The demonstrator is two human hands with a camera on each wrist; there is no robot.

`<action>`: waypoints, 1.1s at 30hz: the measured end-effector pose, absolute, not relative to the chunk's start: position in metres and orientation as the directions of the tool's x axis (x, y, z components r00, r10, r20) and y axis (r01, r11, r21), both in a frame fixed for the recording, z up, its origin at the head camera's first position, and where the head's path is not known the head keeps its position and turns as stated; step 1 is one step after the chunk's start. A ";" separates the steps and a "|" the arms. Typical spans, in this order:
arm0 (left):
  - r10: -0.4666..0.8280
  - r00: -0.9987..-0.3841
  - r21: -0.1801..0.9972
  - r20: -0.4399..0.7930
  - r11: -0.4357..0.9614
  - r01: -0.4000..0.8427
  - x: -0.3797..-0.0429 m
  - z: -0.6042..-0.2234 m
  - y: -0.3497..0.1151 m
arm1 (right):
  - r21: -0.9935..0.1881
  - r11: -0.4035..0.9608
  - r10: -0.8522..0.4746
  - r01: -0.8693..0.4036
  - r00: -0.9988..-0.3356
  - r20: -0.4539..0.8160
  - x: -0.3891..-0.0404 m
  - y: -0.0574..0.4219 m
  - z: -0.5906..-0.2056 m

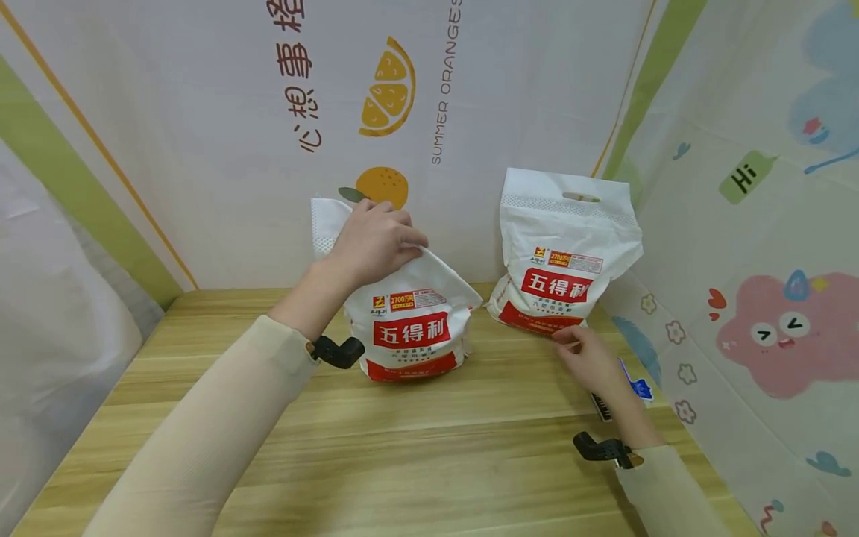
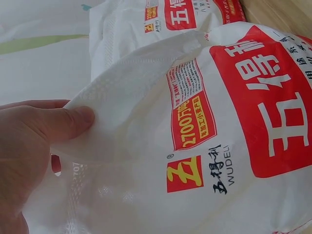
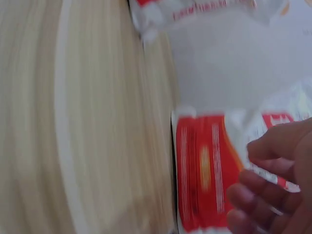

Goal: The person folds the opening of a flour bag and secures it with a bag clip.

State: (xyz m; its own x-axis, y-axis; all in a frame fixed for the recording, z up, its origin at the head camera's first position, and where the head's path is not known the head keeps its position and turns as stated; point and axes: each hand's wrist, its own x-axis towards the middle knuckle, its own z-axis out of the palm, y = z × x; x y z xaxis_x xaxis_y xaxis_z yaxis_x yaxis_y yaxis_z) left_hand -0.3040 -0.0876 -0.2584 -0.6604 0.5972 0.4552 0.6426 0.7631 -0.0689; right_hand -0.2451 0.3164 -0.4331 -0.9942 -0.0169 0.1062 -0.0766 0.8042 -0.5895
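Note:
My left hand [image 1: 379, 239] pinches the top edge of a white flour bag [image 1: 409, 335] with red labels, standing on the wooden table. In the left wrist view, the thumb [image 2: 80, 118] presses on the bag's upper part, which is creased and pulled to one side. A second, matching flour bag [image 1: 557, 291] stands upright at the back right, its handle slot showing at the top. In front of its lower edge, my right hand [image 1: 590, 362] hovers with loosely bent fingers and nothing in them. The right wrist view is blurred and shows the fingers [image 3: 243, 195] overlapping that bag's red front.
A blue and white item [image 1: 640, 388] and a barcode label [image 1: 602, 407] lie partly behind the right wrist. A printed curtain [image 1: 510, 89] hangs behind the wooden table [image 1: 403, 455], and another [image 1: 758, 246] along its right side.

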 end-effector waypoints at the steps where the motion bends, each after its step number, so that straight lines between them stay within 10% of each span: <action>1: 0.597 -0.661 -0.068 0.455 0.763 0.643 -0.304 -0.259 -0.088 | -0.573 0.817 -0.015 -0.064 -0.996 0.091 -0.243 0.324 -0.433; 20: 0.591 -0.670 -0.051 0.450 0.766 0.641 -0.303 -0.259 -0.089 | -0.258 0.939 0.184 0.229 -0.965 -0.186 -0.240 0.379 -0.447; 33: 0.596 -0.666 -0.056 0.450 0.762 0.645 -0.304 -0.259 -0.090 | -0.333 0.912 0.177 0.240 -0.962 -0.209 -0.243 0.379 -0.449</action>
